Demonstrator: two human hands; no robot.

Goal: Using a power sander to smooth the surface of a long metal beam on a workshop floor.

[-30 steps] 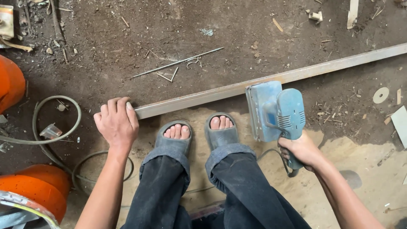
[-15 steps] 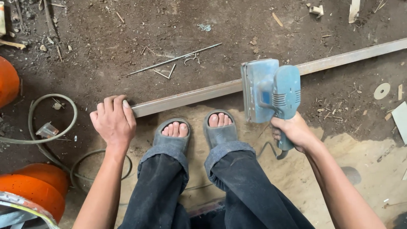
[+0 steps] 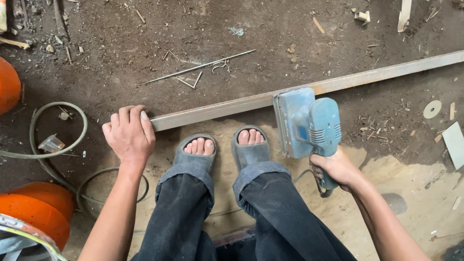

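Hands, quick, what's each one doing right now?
Left hand: closed over the near end of the long metal bar.
Right hand: closed on the handle of the blue power sander, which sits on the bar.

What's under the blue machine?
The blue sander sits on the long metal bar, which runs out from both sides of it. The right hand grips its handle. The stretch of bar beneath the sander's pad is covered, so its surface cannot be seen.
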